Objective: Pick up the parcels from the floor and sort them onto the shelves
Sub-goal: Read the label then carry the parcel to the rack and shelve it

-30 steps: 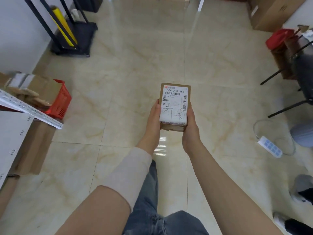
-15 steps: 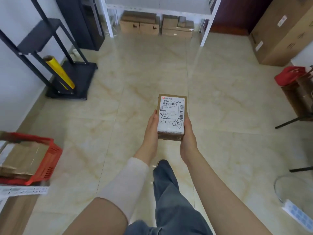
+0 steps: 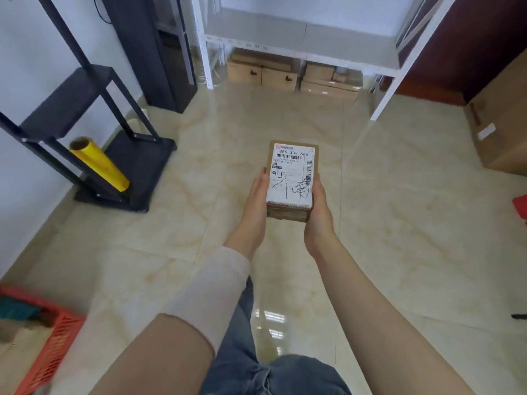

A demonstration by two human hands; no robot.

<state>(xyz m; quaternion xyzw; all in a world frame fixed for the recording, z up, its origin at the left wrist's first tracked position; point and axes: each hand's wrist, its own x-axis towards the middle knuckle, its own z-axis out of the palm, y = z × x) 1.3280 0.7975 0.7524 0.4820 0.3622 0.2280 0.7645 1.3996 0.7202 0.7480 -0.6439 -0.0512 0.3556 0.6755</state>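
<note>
A small brown cardboard parcel (image 3: pixel 291 178) with a white shipping label and black handwriting is held out in front of me at mid-frame. My left hand (image 3: pixel 256 201) grips its left side and my right hand (image 3: pixel 318 212) grips its right side, fingers underneath. A white metal shelf unit (image 3: pixel 299 38) stands ahead at the far end of the floor, its lowest board bare. Several brown boxes (image 3: pixel 265 71) sit on the floor beneath that shelf.
A black rack (image 3: pixel 94 132) with a yellow film roll (image 3: pixel 99 165) stands at the left wall. A tall black cabinet (image 3: pixel 154 49) is beside the shelf. An orange crate (image 3: pixel 54 346) is at lower left, a large carton (image 3: pixel 502 129) at right.
My view has lifted and moved forward, bringing the white shelf and the boxes under it closer. The parcel stays gripped in both hands. The orange crate has slid down to the lower left.
</note>
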